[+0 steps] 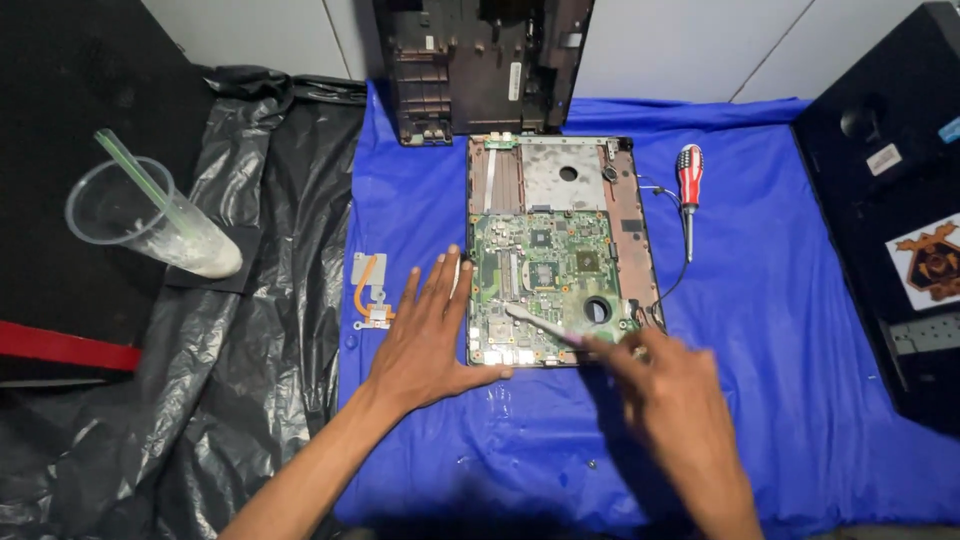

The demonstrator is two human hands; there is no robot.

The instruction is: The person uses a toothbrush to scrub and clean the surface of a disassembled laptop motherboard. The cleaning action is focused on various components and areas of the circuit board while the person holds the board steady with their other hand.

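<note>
Motherboard (545, 285) between hands (425, 335)

A blue cloth (780, 330) covers the table, black plastic (270, 330) beside it. On the cloth lie an open laptop base (560, 250), a screwdriver (689, 190), a copper heat pipe (371, 291) and the left hand (425, 335)

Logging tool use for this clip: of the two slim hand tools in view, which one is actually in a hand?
The thin silver tool, held by the right hand over the green circuit board. The red-handled screwdriver lies untouched on the blue cloth.
</note>
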